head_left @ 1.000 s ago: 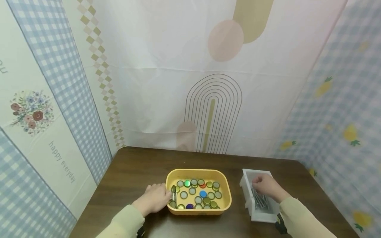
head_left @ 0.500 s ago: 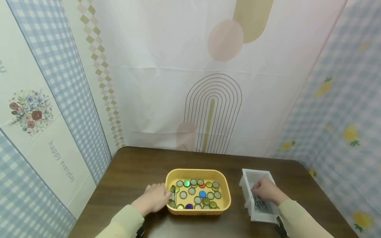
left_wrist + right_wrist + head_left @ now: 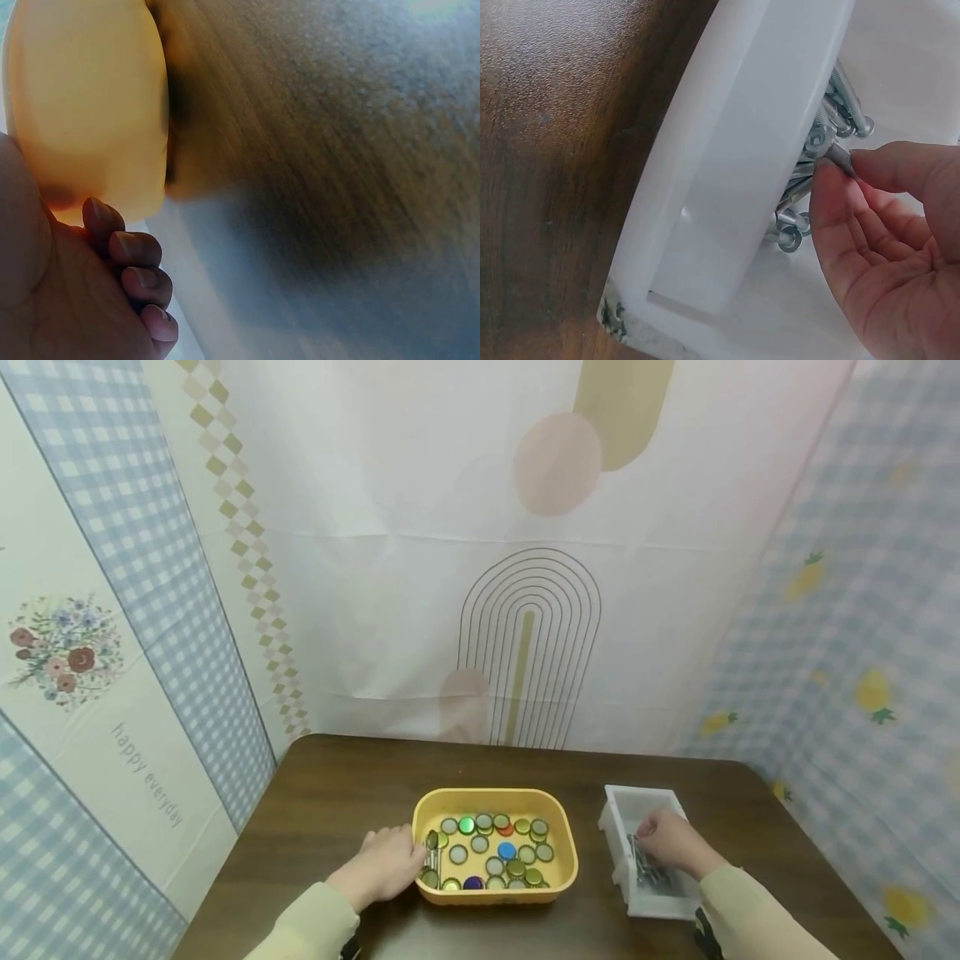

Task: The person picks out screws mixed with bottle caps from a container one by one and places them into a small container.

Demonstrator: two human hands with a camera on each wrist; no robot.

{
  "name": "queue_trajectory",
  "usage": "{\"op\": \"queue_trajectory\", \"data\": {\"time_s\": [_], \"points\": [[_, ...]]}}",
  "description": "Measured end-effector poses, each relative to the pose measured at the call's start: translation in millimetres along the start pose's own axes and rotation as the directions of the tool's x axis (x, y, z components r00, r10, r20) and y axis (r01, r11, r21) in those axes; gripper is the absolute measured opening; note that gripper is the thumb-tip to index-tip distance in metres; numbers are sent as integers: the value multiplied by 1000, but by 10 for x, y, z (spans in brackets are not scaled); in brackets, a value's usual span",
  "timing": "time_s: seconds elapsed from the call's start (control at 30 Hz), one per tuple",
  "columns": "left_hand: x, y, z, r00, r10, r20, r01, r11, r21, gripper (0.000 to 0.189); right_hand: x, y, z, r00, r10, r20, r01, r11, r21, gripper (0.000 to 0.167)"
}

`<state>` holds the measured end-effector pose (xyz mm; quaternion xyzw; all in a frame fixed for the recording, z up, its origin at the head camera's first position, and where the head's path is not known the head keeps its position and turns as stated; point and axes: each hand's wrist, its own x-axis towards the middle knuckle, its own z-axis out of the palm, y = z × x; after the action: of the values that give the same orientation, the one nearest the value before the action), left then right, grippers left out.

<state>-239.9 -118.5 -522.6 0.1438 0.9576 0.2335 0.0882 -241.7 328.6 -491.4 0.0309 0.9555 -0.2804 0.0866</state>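
Observation:
A yellow plastic tub (image 3: 495, 897) holding several bottle caps stands mid-table in the head view. At its left end my left hand (image 3: 386, 862) grips the rim, thumb over the edge; the left wrist view shows curled fingers (image 3: 142, 281) against the tub's outer wall. My right hand (image 3: 675, 839) reaches into a white plastic bin (image 3: 663, 906) at the right. Between its thumb and index finger it pinches the threaded end of a metal bolt (image 3: 841, 158). Several more silver bolts (image 3: 847, 94) lie loose on the bin floor, partly hidden by the bin's side wall.
Among the bottle caps are a blue cap (image 3: 507, 851), a green cap (image 3: 467, 825) and a purple cap (image 3: 473, 883). The dark wood table (image 3: 360, 777) ends at a patterned cloth backdrop (image 3: 375, 635), with checked cloth along both sides.
My right hand has dipped lower into the white bin, and bolts near its fingertips have shifted. My left hand keeps its place on the tub. The head view has turned slightly.

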Motion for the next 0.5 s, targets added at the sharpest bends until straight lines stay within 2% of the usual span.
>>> {"op": "queue_trajectory", "data": {"time_s": [0.3, 0.43, 0.5], "points": [[-3, -13, 1, 1000, 5, -9, -5, 1000, 4, 38, 5, 6, -36, 1000, 14, -15, -15, 1000, -16, 15], [-7, -17, -1, 1000, 12, -15, -12, 1000, 6, 37, 11, -110, -120, 998, 15, -53, -13, 999, 44, 23], [-8, -22, -2, 1000, 14, -14, -14, 1000, 7, 36, 13, -223, -150, 997, 11, -80, -2, 994, 113, 25]]}}
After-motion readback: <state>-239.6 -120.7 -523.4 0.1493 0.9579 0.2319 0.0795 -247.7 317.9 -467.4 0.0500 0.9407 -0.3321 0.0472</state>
